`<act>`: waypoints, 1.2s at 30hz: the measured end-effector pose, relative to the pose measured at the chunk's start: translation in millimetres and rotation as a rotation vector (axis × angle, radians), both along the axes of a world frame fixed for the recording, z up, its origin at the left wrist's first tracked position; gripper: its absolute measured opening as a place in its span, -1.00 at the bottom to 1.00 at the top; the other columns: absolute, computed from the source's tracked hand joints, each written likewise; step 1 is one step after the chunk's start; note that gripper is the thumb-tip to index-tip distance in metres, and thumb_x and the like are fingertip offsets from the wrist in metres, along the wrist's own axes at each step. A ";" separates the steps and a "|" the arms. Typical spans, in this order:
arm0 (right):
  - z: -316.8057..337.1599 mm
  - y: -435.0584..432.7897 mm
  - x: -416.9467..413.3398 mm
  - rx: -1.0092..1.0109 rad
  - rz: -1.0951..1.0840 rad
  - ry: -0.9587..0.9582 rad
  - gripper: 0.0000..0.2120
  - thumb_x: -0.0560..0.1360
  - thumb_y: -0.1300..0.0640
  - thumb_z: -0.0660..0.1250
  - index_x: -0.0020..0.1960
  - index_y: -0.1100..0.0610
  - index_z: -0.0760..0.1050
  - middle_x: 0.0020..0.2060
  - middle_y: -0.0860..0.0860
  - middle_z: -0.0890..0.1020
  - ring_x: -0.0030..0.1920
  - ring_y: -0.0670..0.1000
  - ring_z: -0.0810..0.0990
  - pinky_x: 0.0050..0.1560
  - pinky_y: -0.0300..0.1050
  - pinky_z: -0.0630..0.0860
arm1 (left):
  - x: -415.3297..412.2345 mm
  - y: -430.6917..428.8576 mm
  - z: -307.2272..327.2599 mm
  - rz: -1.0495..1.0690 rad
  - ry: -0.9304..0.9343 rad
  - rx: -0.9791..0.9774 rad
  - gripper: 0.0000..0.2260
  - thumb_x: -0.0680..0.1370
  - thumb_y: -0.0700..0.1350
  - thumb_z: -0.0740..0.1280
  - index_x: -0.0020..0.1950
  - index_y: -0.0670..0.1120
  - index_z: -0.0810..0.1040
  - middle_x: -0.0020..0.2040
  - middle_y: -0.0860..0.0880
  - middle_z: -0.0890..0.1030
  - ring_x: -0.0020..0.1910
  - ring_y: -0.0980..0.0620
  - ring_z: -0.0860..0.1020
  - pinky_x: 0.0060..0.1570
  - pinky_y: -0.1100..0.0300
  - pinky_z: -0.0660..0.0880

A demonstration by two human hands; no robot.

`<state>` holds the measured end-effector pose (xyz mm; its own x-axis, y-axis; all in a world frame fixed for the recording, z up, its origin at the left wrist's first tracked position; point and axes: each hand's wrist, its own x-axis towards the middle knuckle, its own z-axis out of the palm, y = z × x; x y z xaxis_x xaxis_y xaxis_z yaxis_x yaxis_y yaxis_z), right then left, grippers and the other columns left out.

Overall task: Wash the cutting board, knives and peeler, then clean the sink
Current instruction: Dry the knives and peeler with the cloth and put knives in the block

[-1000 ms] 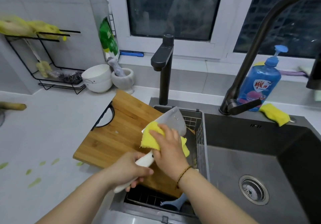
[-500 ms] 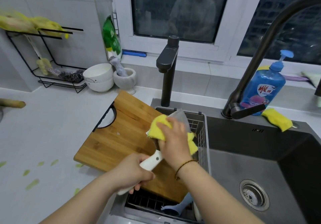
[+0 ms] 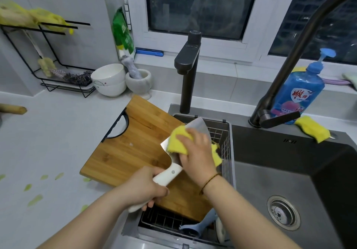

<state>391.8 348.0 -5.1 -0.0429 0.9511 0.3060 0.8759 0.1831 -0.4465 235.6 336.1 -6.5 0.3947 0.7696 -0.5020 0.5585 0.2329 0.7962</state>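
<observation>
Yellow sponge cloth [image 3: 176,140] sits under the right hand [image 3: 195,152]. Its fingers curl over the cloth and press it onto the flat of the cleaver [image 3: 197,127], centre frame. Left hand [image 3: 144,189] is wrapped tight round the cleaver's white handle, just below and left of the right hand. Blade points up and away from the person.

- Cleaver is held over the right part of the bamboo cutting board [image 3: 131,144].
- Board lies flat, left part on the counter, right part over the wire drain basket [image 3: 222,129] in the left side of the sink [image 3: 270,171].
- In the basket, bottom centre: a blue plastic utensil [image 3: 201,225], possibly the peeler, can't tell. A white handle [image 3: 220,231] just beside it, maybe another knife.
- No water visible from the main faucet [image 3: 265,102].
- Dish soap bottle [image 3: 297,98] and a second yellow sponge [image 3: 312,131] sit on the sink's back ledge, right of frame.
- Green peel scraps [image 3: 34,198] on the counter, lower left.

Progress, my read: early. One knife is mid-scrub, no rinse seen. Board has a few specks and looks unwashed. Basket items look untouched. Sink basin and strainer [image 3: 283,212] come last, not started.
</observation>
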 end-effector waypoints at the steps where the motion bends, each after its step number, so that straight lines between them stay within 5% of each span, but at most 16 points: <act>1: -3.2 -4.7 -5.1 0.042 0.069 -0.032 -0.62 0.28 0.16 0.23 0.09 0.11 0.57 0.13 0.19 0.56 0.06 0.26 0.52 0.07 0.12 0.45 | 0.5 2.1 0.1 0.015 -0.002 0.000 -0.76 0.45 -0.27 0.36 0.06 -0.04 0.45 -0.55 0.04 0.48 -0.67 0.13 0.37 -0.65 0.31 0.32; 4: -9.1 -7.4 -5.4 0.166 0.173 -0.095 -0.62 0.25 0.04 0.12 0.03 -0.03 0.47 -0.02 0.11 0.63 -0.03 0.08 0.48 -0.13 -0.02 0.53 | 0.7 4.4 1.2 0.047 -0.019 -0.003 -0.84 0.44 -0.29 0.36 -0.09 -0.07 0.46 -0.58 0.04 0.47 -0.68 0.13 0.35 -0.67 0.32 0.30; 7: -16.0 0.8 12.0 0.144 0.034 -0.088 -0.64 0.29 0.08 0.14 0.00 0.05 0.58 -0.04 0.14 0.63 -0.09 0.16 0.56 -0.19 0.01 0.56 | 1.3 4.1 0.7 0.039 -0.034 0.008 -0.78 0.45 -0.30 0.35 0.04 -0.08 0.49 -0.53 0.02 0.47 -0.67 0.13 0.35 -0.67 0.32 0.30; 9: -16.4 4.9 24.0 0.080 -0.162 0.069 -0.67 0.41 0.23 0.19 0.11 0.16 0.58 0.13 0.21 0.54 0.07 0.27 0.49 0.09 0.08 0.46 | -0.4 4.1 0.6 0.049 -0.029 0.014 -0.74 0.45 -0.30 0.34 0.10 -0.11 0.47 -0.48 -0.01 0.47 -0.67 0.14 0.35 -0.67 0.32 0.31; 11: -16.7 4.4 36.0 -0.047 -0.308 0.256 -0.66 0.50 0.30 0.18 0.26 0.17 0.47 0.28 0.16 0.39 0.26 0.18 0.30 0.26 -0.20 0.22 | -2.7 4.0 0.5 0.066 -0.041 0.014 -0.73 0.46 -0.31 0.34 0.09 -0.08 0.42 -0.45 -0.04 0.45 -0.67 0.14 0.35 -0.66 0.31 0.31; 13: -18.5 2.9 43.5 -0.092 -0.434 0.510 -0.69 0.53 0.30 0.16 0.26 0.21 0.44 0.27 0.13 0.36 0.28 0.12 0.29 0.17 -0.33 0.17 | -4.4 5.1 1.1 0.094 -0.080 0.018 -0.70 0.45 -0.31 0.36 0.05 -0.03 0.35 -0.43 -0.05 0.43 -0.66 0.14 0.35 -0.66 0.30 0.30; 16: -15.6 2.8 40.6 -0.159 -0.559 0.844 -0.75 0.57 0.20 0.14 0.17 0.26 0.46 0.18 0.20 0.46 0.13 0.13 0.44 0.12 -0.15 0.34 | -3.0 7.1 5.7 0.122 -0.125 0.023 -0.69 0.44 -0.30 0.38 0.00 -0.02 0.31 -0.52 0.01 0.42 -0.67 0.14 0.34 -0.66 0.30 0.30; 19: -8.6 -0.8 25.1 -0.272 -0.439 0.987 -0.88 0.57 0.19 0.15 0.04 0.13 0.44 -0.07 0.08 0.54 -0.04 0.03 0.47 -0.10 -0.17 0.44 | -0.1 7.3 10.7 0.113 -0.169 0.030 -0.74 0.45 -0.27 0.39 -0.04 -0.07 0.33 -0.55 0.03 0.43 -0.66 0.13 0.36 -0.66 0.30 0.31; 22: -0.7 -2.4 12.0 -0.245 -0.385 1.097 -0.94 0.57 0.16 0.15 -0.04 0.05 0.39 -0.17 -0.01 0.51 -0.09 0.00 0.49 0.03 -0.07 0.46 | 1.6 7.1 16.4 0.092 -0.203 0.032 -0.85 0.47 -0.25 0.36 -0.07 -0.09 0.41 -0.56 0.04 0.48 -0.63 0.15 0.42 -0.63 0.31 0.37; 27: 0.3 -2.6 7.7 -0.191 -0.364 1.100 -0.91 0.57 0.14 0.15 -0.09 0.02 0.39 -0.23 -0.08 0.47 -0.12 -0.02 0.48 -0.10 -0.17 0.44 | 0.4 9.2 18.8 0.002 -0.078 0.086 -0.89 0.55 -0.13 0.27 -0.17 0.02 0.51 -0.35 0.04 0.53 -0.53 0.20 0.47 -0.44 0.34 0.45; 30: -3.2 -4.7 5.4 -0.207 -0.376 1.088 -0.97 0.56 0.13 0.16 -0.01 0.06 0.37 -0.20 -0.06 0.48 -0.07 0.00 0.48 -0.16 -0.18 0.42 | 3.7 6.7 17.5 0.022 -0.032 0.151 -0.98 0.56 -0.07 0.24 -0.02 0.05 0.43 -0.28 0.04 0.50 -0.53 0.19 0.41 -0.50 0.33 0.38; 33: -3.8 -4.8 -2.4 -0.193 -0.319 1.010 -0.92 0.54 0.16 0.22 0.03 0.05 0.41 0.00 0.06 0.53 0.03 0.05 0.51 0.04 -0.10 0.48 | 6.9 2.6 9.4 0.047 -0.043 0.157 -0.69 0.47 -0.02 0.37 0.10 0.07 0.30 -0.18 0.04 0.51 -0.51 0.16 0.41 -0.55 0.33 0.36; 36: -4.1 -9.6 -14.1 -0.116 -0.177 0.841 -0.80 0.50 0.24 0.27 0.12 0.14 0.47 0.08 -0.01 0.43 0.11 -0.06 0.42 0.22 -0.25 0.37 | 8.8 4.9 9.0 0.230 -0.244 0.009 -0.77 0.47 -0.13 0.37 0.03 -0.07 0.36 -0.36 -0.01 0.52 -0.60 0.17 0.39 -0.63 0.33 0.34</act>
